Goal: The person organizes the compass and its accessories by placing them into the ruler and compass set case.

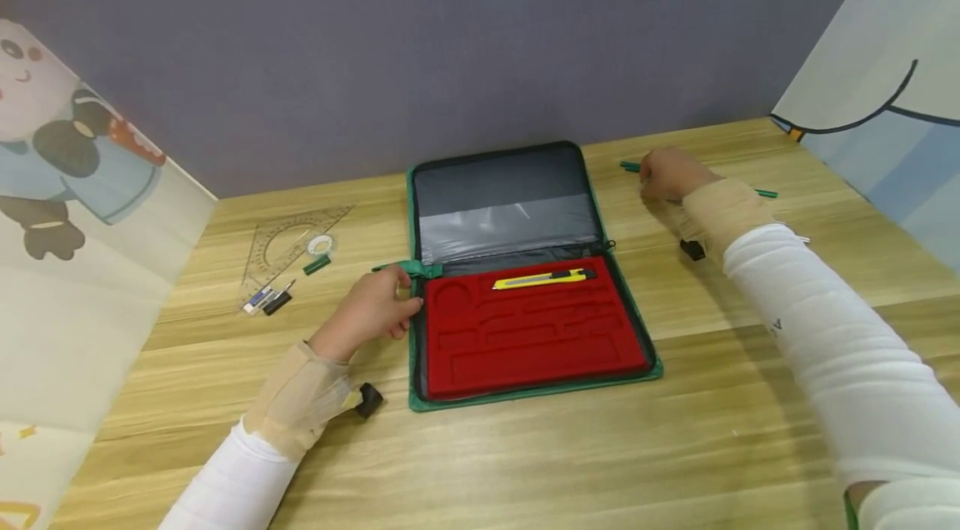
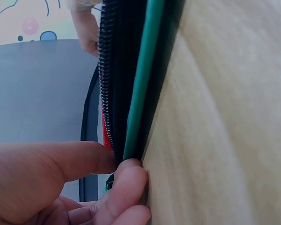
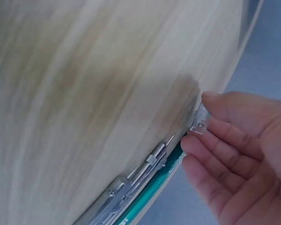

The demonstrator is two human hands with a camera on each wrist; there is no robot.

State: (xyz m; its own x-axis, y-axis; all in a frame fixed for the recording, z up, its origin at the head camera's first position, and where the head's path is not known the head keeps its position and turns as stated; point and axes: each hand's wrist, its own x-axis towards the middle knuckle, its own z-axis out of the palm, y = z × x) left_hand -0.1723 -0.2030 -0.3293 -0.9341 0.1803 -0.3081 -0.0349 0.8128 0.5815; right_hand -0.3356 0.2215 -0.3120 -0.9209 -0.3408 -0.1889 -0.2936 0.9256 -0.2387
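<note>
Zip-up instrument case (image 1: 495, 184) lies open at the middle of the worktop (image 1: 562, 463), its dark lid laid back towards a grey panel (image 1: 480, 47). A yellow utility knife (image 1: 542, 280) rests along the upper part of the red moulded insert (image 1: 536, 363). The left hand (image 1: 367, 313) has its grip closed on the case's left edge, thumb and fingers pinching it. Right of the case, the right hand (image 1: 670, 173) pinches a small clear piece (image 3: 199, 123) between thumb and fingers. Just beside that grip, a metal compass (image 3: 140, 176) and a green stick (image 3: 152, 187) lie close together. Well to the left are a clear set square (image 1: 258, 251), a white ring (image 1: 320, 244), a small green block (image 1: 317, 264), an eraser (image 1: 257, 299) and a black block (image 1: 277, 302).
</note>
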